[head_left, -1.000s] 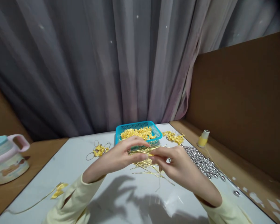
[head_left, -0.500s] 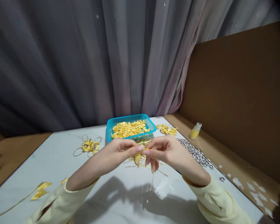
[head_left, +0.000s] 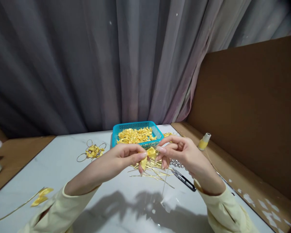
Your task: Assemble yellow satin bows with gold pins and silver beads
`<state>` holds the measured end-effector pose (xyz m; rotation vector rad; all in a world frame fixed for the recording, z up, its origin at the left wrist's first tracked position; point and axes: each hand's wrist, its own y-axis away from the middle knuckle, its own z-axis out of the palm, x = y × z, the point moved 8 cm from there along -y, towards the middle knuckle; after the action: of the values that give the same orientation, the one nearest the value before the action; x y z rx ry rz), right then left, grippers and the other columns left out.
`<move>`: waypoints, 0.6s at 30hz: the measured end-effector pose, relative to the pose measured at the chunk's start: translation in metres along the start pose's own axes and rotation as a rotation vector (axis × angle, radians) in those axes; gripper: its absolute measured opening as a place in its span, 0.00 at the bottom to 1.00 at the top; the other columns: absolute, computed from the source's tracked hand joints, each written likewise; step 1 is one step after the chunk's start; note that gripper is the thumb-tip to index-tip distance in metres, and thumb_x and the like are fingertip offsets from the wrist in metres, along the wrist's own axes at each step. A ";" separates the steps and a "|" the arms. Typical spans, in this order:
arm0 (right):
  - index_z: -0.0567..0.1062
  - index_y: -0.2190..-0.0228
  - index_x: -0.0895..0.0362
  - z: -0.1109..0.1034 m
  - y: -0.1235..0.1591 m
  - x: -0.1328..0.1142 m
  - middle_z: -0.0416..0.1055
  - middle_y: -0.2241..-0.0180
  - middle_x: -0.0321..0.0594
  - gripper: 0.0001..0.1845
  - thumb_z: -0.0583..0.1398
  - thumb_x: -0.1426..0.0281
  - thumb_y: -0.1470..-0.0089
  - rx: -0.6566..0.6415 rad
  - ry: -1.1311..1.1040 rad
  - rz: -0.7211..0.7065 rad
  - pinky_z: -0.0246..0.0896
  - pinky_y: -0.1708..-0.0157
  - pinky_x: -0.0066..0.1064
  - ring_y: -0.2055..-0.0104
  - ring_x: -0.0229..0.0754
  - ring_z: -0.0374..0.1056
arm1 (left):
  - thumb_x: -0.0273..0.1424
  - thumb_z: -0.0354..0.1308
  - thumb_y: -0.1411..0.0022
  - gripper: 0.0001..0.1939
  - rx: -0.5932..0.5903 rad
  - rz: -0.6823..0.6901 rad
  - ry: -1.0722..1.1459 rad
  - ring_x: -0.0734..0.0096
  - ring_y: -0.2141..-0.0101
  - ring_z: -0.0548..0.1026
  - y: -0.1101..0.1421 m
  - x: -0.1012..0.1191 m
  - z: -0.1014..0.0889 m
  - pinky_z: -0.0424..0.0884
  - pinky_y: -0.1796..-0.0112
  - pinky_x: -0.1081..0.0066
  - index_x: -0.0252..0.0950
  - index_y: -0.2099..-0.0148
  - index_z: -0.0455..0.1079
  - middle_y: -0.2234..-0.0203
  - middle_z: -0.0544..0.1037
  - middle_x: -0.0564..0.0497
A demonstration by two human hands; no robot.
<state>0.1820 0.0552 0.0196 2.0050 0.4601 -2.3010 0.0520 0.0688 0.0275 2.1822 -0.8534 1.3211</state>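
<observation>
L hand (head_left: 126,158) has thumb & fingers pinching yellow satin bow (head_left: 151,152) at its L end, approx. above gold twist ties (head_left: 157,172). R hand (head_left: 179,151) has fingers bent nr. bow's R loop; grip can't be confirmed. Rec.: steady bow's ctr., keep tension even, avoid creasing satin.

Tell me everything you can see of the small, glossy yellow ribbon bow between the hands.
The small, glossy yellow ribbon bow looks like satin fabric. One rounded, folded part points toward the right hand; another part hangs down below the left thumb. The left hand pinches it, hiding some of it. The right fingertips are close to its other side; whether they touch is unclear. It is held up, in line with the thin, shiny gold strips behind it in the view.
</observation>
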 end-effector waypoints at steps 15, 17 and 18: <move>0.74 0.71 0.58 0.023 0.049 -0.054 0.76 0.76 0.36 0.05 0.59 0.79 0.47 0.365 0.906 -0.930 0.65 0.77 0.22 0.79 0.33 0.70 | 0.36 0.51 0.35 0.14 0.085 -0.007 0.219 0.74 0.72 0.68 0.009 0.000 -0.006 0.60 0.65 0.73 0.35 0.70 0.69 0.77 0.71 0.55; 0.73 0.70 0.58 0.026 0.050 -0.055 0.76 0.75 0.37 0.06 0.58 0.79 0.46 0.358 1.005 -0.972 0.66 0.76 0.23 0.76 0.34 0.72 | 0.35 0.51 0.35 0.14 0.086 -0.002 0.228 0.75 0.72 0.67 0.009 0.001 -0.006 0.60 0.67 0.74 0.35 0.71 0.69 0.78 0.70 0.56; 0.73 0.69 0.58 0.027 0.050 -0.054 0.76 0.74 0.37 0.06 0.57 0.80 0.46 0.345 1.040 -0.977 0.66 0.75 0.23 0.75 0.35 0.72 | 0.36 0.51 0.35 0.15 0.082 0.007 0.230 0.75 0.72 0.67 0.009 0.003 -0.006 0.60 0.67 0.74 0.35 0.72 0.68 0.78 0.70 0.56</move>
<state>0.1762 -0.0080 0.0659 3.6735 1.4063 -1.3344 0.0434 0.0654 0.0331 2.0368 -0.7299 1.5990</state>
